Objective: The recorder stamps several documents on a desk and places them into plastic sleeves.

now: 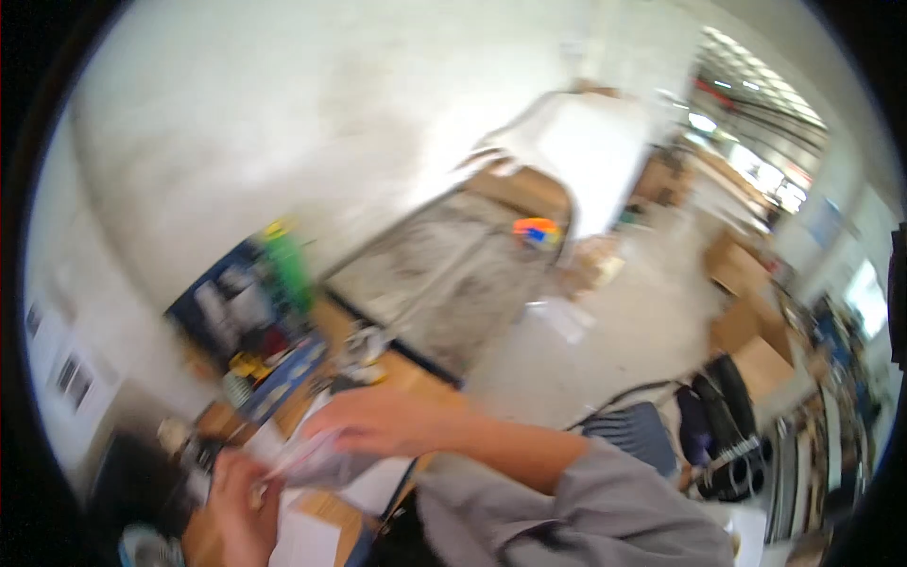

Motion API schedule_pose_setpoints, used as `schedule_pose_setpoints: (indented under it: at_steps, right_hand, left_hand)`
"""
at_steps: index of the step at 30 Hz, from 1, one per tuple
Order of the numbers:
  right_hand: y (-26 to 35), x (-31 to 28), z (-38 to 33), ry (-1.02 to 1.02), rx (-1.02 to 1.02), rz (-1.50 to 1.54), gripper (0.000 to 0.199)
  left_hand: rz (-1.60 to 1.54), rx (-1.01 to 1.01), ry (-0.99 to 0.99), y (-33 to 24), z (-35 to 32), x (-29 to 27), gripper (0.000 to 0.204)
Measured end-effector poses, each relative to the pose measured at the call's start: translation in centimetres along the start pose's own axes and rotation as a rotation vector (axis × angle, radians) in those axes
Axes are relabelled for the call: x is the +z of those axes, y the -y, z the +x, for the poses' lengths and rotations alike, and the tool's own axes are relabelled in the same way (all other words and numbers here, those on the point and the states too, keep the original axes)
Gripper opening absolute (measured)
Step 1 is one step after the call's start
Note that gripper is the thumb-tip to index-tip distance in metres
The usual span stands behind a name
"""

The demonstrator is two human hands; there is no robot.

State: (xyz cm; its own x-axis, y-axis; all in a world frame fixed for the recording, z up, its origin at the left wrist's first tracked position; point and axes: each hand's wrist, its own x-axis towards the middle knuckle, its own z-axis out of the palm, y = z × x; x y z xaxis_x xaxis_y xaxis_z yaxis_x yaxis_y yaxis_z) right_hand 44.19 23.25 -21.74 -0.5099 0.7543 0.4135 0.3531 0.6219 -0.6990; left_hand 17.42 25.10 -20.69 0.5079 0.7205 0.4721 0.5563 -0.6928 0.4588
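Note:
A clear, crinkled plastic bag (312, 455) with pinkish marks is between my two hands over the wooden desk (331, 510). My right hand (378, 422) reaches in from the right, its fingers closed on the bag's upper part. Lower down, my left hand (243, 503) is closed, with thumb and fingers pinched at the bag's left end. Motion blur hides what the bag contains, if anything. White paper sheets (307, 541) lie on the desk beneath and beside my hands.
A blue bin (283, 378) of small items and a green bottle (285, 265) stand by the wall. Beyond is a worn grey-topped table (416, 283) with an orange-and-blue roll (537, 232). A grey chair (631, 437), black bag (727, 402) and open cartons (751, 326) are on the right.

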Motion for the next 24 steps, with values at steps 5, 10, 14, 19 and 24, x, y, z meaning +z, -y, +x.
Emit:
schedule_pose_setpoints:
  at_steps: [5,10,14,19,24]
  right_hand:
    - [2.0,-0.8,-0.3,-0.027,-0.023,-0.098,0.025]
    - [1.3,-1.5,-0.5,-0.157,0.044,-0.211,0.023]
    - [2.3,-4.8,-2.5,-0.334,0.085,-0.129,0.029]
    - [4.3,-4.3,-2.1,-0.364,0.214,0.213,0.034]
    - [5.2,-3.4,-0.2,-0.409,0.089,0.185,0.028]
  left_hand:
    - [0.218,0.386,0.009,2.2,0.0,0.0,0.058]
    - [0.006,0.105,-0.006,-1.6,0.9,-0.4,0.024]
    - [-0.316,0.106,-0.006,-1.6,3.9,-0.1,0.016]
    - [-0.551,-0.006,0.025,-2.6,2.6,-1.8,0.01]
    - [-0.501,0.018,0.093,-2.6,2.3,-3.2,0.016]
